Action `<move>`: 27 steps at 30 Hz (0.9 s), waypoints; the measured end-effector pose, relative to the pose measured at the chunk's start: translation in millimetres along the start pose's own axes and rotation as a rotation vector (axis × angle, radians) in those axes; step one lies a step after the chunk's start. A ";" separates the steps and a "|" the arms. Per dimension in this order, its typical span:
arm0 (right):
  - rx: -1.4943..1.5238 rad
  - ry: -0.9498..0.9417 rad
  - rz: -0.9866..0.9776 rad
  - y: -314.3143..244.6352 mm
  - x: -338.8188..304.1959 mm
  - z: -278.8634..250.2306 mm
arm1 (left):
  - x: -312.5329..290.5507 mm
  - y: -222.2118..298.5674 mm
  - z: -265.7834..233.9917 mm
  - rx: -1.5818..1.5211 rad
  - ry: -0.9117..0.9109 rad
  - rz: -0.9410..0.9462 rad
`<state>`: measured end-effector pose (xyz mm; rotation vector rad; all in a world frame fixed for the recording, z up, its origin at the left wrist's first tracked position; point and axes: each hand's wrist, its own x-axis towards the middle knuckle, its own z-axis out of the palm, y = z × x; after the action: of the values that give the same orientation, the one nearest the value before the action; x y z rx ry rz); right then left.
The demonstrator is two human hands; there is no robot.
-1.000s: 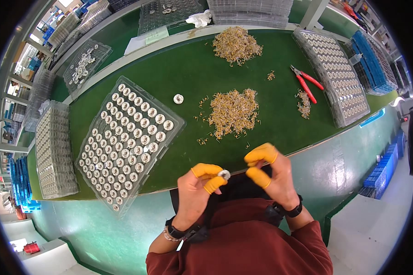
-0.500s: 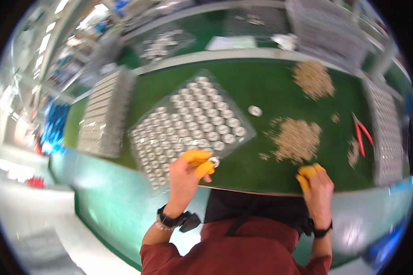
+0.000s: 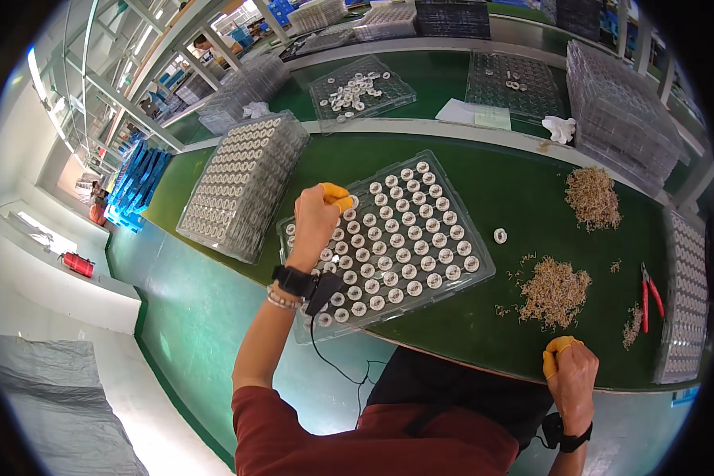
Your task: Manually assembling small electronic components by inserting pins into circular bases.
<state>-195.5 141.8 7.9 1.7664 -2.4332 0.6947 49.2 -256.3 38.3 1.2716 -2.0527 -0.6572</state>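
My left hand [image 3: 317,220], with yellow finger cots on its fingertips, is over the far left part of a clear plastic tray [image 3: 474,279]. Its fingers are pinched on a small white ring-shaped part [image 3: 352,203], mostly covered by the fingertips. Rows of similar white round parts with dark centres fill much of this tray; my forearm hides some. My right hand [image 3: 573,371], also in yellow finger cots, rests closed at the table's front edge. Whatever its fingers hold, if anything, is hidden. Nearest to it lies a pile of tiny wire-legged components [image 3: 555,293].
One loose white ring [image 3: 500,236] lies right of the tray. Filled trays are stacked at left [image 3: 242,182] and right [image 3: 682,301]. Red-handled pliers [image 3: 647,297] and another component pile [image 3: 593,198] lie on the green table [image 3: 452,349]. Beyond the ledge stand clear trays [image 3: 623,119].
My left hand has moved from the tray's near edge to its far left part, carrying the white ring. The right hand remains closed near the table's front edge. The view has shifted.
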 end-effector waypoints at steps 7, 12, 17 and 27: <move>0.015 0.013 0.004 -2.1 -4.2 -1.1 | 22.9 -9.7 31.1 0.232 -0.035 0.073; -0.027 -0.006 -0.083 -0.8 -1.5 -8.7 | 27.1 -17.6 34.1 0.313 0.010 0.117; -0.014 -0.008 -0.098 0.9 2.7 -9.9 | 24.5 -20.3 30.7 0.303 0.006 0.145; -0.102 -0.029 -0.151 2.9 2.6 -11.4 | 2.3 -10.7 18.6 0.337 -0.081 0.260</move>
<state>-201.5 144.6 18.0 1.9073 -2.2772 0.5243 41.2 -261.2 18.9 1.1391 -2.4165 -0.2537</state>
